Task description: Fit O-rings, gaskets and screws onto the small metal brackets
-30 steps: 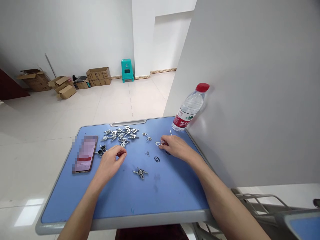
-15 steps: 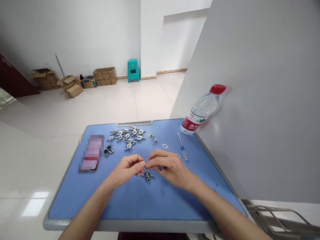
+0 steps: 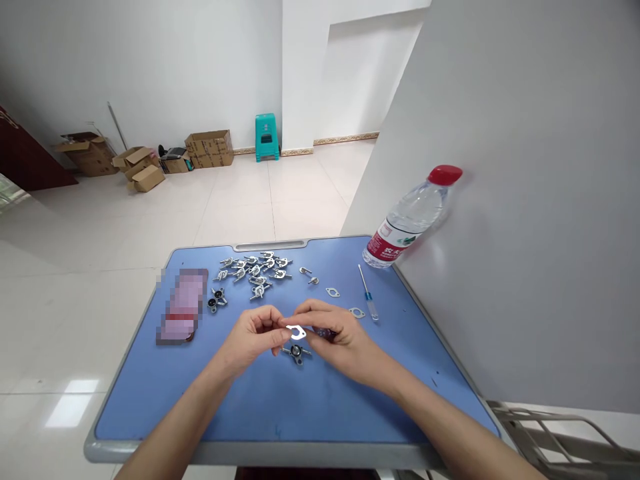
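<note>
silver plates (image 3: 302,333): one in hands (image 3: 253,337) (image 3: 340,333), two on table (image 3: 250,407)

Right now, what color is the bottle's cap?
The cap is red, seen in the head view.

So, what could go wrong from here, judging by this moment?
The left hand pinches the thin metal plate, with the right hand close against it; the plate could slip. The metal fitting just below them might get bumped. The water bottle near the far right corner of the table could topple if knocked.
</note>
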### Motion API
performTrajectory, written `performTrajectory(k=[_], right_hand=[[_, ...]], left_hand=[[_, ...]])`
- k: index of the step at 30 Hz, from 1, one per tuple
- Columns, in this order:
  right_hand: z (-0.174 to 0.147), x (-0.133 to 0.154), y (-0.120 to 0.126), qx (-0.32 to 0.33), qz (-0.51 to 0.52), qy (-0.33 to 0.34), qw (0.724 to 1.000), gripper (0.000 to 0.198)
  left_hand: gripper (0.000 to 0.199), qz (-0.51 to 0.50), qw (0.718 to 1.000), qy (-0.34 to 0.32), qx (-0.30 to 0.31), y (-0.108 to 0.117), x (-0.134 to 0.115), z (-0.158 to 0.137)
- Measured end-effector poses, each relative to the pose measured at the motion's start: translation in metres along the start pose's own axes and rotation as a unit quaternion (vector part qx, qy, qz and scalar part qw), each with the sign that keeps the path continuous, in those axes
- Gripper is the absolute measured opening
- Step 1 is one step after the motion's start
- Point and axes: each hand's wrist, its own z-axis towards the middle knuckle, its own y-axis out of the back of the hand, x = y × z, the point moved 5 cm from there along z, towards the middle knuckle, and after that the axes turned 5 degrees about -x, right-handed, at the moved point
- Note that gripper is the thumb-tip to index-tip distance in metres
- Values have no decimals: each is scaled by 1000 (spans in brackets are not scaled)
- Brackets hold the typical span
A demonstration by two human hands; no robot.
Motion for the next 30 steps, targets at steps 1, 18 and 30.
performTrajectory(k=[1, 18, 30], right_hand=[[0, 0, 2, 0, -6, -24, 1000, 31], [4, -14, 8, 45, -169, 13, 985, 13], [4, -39, -8, 98, -250, 19, 963, 23]], left_hand=[[28, 7, 1000, -8, -12, 2, -1, 0], [12, 220, 970, -79, -62, 8, -5, -4], [13, 314, 946, -50, -62, 17, -8, -2]])
